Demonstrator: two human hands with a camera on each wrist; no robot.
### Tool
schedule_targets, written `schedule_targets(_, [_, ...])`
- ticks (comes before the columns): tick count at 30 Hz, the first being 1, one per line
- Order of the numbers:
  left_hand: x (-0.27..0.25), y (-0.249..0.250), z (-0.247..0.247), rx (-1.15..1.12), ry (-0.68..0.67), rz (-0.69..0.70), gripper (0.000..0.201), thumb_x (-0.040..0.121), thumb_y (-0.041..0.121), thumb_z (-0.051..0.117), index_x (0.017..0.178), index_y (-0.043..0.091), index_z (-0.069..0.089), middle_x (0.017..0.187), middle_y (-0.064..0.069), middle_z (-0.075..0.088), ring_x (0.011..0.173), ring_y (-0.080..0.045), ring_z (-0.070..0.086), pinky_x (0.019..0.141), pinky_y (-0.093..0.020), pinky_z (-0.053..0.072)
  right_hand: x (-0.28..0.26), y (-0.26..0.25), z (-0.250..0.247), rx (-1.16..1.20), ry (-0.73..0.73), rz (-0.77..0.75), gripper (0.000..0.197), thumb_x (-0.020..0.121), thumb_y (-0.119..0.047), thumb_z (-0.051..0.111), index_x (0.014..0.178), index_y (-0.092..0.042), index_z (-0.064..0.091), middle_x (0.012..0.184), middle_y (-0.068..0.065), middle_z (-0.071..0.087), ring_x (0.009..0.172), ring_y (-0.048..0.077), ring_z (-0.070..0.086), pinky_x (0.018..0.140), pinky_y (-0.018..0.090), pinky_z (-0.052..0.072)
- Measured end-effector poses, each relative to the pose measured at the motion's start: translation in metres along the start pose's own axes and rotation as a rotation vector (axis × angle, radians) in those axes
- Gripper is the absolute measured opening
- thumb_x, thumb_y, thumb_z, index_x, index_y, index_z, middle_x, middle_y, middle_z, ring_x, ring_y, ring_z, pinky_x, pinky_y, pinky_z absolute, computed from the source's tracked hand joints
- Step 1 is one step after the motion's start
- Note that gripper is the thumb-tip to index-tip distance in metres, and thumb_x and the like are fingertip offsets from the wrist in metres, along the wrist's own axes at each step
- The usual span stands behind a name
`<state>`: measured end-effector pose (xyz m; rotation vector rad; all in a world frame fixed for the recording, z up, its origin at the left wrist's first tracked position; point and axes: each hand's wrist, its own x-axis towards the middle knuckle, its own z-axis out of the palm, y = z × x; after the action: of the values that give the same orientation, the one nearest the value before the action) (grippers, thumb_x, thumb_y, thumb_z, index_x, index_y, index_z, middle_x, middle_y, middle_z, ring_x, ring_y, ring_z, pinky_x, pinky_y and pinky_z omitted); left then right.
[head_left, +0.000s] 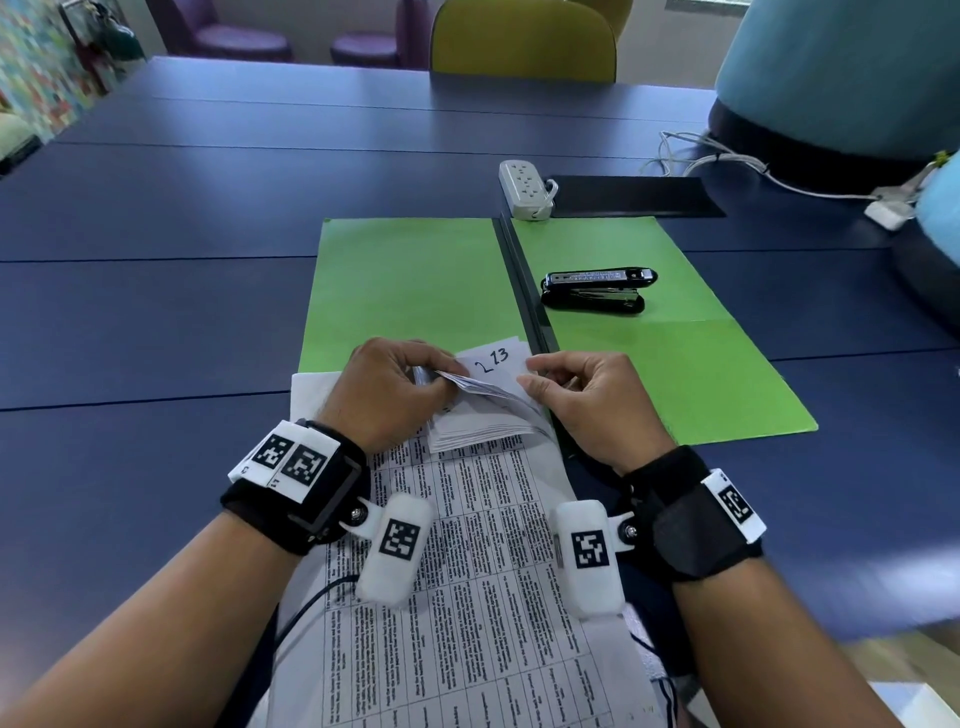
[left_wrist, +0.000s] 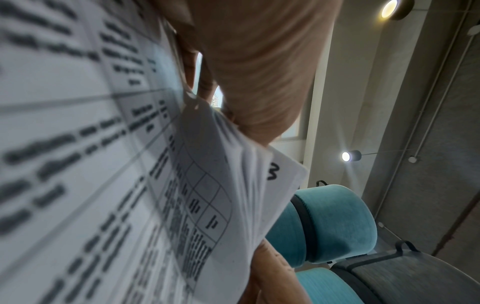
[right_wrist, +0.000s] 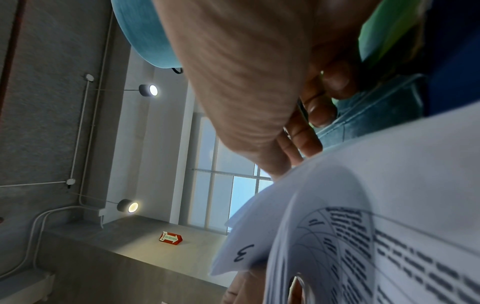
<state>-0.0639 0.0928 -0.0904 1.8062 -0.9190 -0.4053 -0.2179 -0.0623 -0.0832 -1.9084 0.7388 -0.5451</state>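
L hand (head_left: 387, 387) fingers pinch fanned corners of thin white paper stack (head_left: 483, 421); R hand (head_left: 587, 400) fingers pinch its curled edge. Stack overlaps near edge of flat green folder (head_left: 415, 280); glossy black stapler (head_left: 595, 291) on the folder.

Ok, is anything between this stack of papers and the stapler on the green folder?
Nothing visible blocks it. The papers, held by the left hand and right hand, sit near-left of the stapler; only the green folder's dark spine runs between them.
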Motion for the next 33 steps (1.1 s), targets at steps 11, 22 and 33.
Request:
schedule_targets(11, [0.001, -0.001, 0.000, -0.008, -0.005, 0.019, 0.026, 0.082, 0.007, 0.076, 0.077, 0.032, 0.080, 0.089, 0.015, 0.077, 0.087, -0.012, 0.073, 0.081, -0.027, 0.058, -0.002, -0.003, -0.001, -0.006, -0.036, -0.008, 0.005, 0.083, -0.017, 0.078, 0.087, -0.018, 0.075, 0.065, -0.005, 0.058, 0.051, -0.001, 0.045, 0.054, 0.013, 0.041])
schedule_targets(22, [0.001, -0.002, -0.002, -0.013, 0.000, 0.035, 0.023, 0.081, 0.009, 0.079, 0.076, 0.031, 0.080, 0.105, 0.018, 0.074, 0.101, -0.002, 0.068, 0.091, -0.027, 0.054, 0.001, 0.001, -0.001, -0.096, -0.078, 0.031, 0.011, 0.084, -0.016, 0.076, 0.076, -0.024, 0.076, 0.076, -0.001, 0.075, 0.065, 0.005, 0.062, 0.064, 0.022, 0.051])
schedule_targets(33, [0.000, -0.001, -0.001, -0.027, 0.001, 0.034, 0.024, 0.082, 0.009, 0.074, 0.078, 0.033, 0.079, 0.089, 0.014, 0.078, 0.086, -0.027, 0.073, 0.079, -0.044, 0.061, -0.006, -0.011, -0.003, 0.022, -0.082, -0.044, 0.018, 0.091, -0.029, 0.070, 0.077, -0.018, 0.074, 0.062, 0.005, 0.050, 0.055, 0.012, 0.041, 0.053, 0.024, 0.034])
